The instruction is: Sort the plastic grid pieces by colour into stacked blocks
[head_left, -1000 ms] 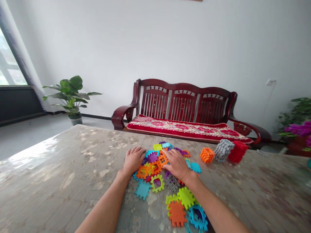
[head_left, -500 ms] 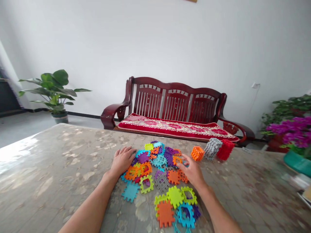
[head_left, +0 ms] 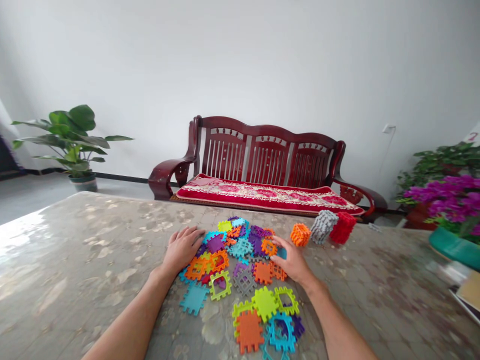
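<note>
A pile of flat, notched plastic building tiles in several colours lies on the table between my hands. My left hand [head_left: 182,250] rests palm down at the pile's left edge, fingers stretched out, beside a purple tile [head_left: 215,243]. On the right side, my right hand [head_left: 291,260] is open, thumb and fingers apart, at an orange tile with a round hole [head_left: 269,247]. A blue tile [head_left: 281,253] shows between the thumb and fingers; I cannot tell whether they touch it. Nearer to me lie an orange tile [head_left: 249,331], a lime tile [head_left: 265,304] and a blue frame tile [head_left: 282,332].
Behind my right hand stand an orange block [head_left: 300,234], a grey block [head_left: 324,226] and a red block [head_left: 342,227]. A teal pot [head_left: 452,247] with purple flowers is at the right. A wooden bench [head_left: 268,155] stands beyond the table [head_left: 112,270].
The whole view has shifted slightly, so things sit a little further left. Both hands keep about the same places at the pile's edges; the tiles show no clear movement.
</note>
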Available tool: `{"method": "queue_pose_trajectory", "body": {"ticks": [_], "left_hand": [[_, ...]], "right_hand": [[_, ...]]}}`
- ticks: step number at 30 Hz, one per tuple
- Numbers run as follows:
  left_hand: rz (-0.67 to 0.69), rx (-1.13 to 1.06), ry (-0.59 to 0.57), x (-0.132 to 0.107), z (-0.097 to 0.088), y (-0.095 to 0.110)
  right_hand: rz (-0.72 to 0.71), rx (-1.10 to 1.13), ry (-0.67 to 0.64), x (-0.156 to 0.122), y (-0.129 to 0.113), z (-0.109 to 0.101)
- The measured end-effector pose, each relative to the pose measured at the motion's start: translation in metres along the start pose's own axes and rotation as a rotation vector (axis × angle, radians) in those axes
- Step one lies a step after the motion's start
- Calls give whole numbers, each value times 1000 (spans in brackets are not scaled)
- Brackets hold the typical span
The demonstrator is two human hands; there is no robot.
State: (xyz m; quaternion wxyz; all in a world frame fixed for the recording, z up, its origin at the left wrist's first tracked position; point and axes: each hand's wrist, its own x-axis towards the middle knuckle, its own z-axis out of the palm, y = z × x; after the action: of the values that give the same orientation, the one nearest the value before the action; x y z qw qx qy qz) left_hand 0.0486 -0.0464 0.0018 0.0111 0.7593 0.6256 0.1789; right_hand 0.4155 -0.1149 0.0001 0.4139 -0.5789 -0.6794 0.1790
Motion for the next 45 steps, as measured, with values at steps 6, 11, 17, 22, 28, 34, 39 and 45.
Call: {"method": "queue_pose_trajectory", "body": {"ticks": [6, 11, 17, 22, 28, 34, 39, 45], "left_hand": [[8, 12, -2, 2, 5, -5], [15, 20, 1, 4, 7, -7], [10, 54, -3, 3, 5, -5], [3, 34, -3, 3, 5, -5], [1, 32, -9, 3, 6, -5], [1, 21, -3, 3, 6, -6], [7, 7, 13, 3, 7, -6], [-13, -18, -2, 0, 0, 1]], "right_hand": [[-63, -185, 349, 5, -2, -16], [3, -397, 685, 15, 11, -51], [154, -539, 702, 19, 19, -69], [218, -596, 621, 23, 19, -68], [243, -634, 580, 25, 21, -64], [240, -636, 583, 23, 25, -64], [150, -624, 622, 22, 26, -63], [-2, -559, 657, 22, 16, -55]]}}
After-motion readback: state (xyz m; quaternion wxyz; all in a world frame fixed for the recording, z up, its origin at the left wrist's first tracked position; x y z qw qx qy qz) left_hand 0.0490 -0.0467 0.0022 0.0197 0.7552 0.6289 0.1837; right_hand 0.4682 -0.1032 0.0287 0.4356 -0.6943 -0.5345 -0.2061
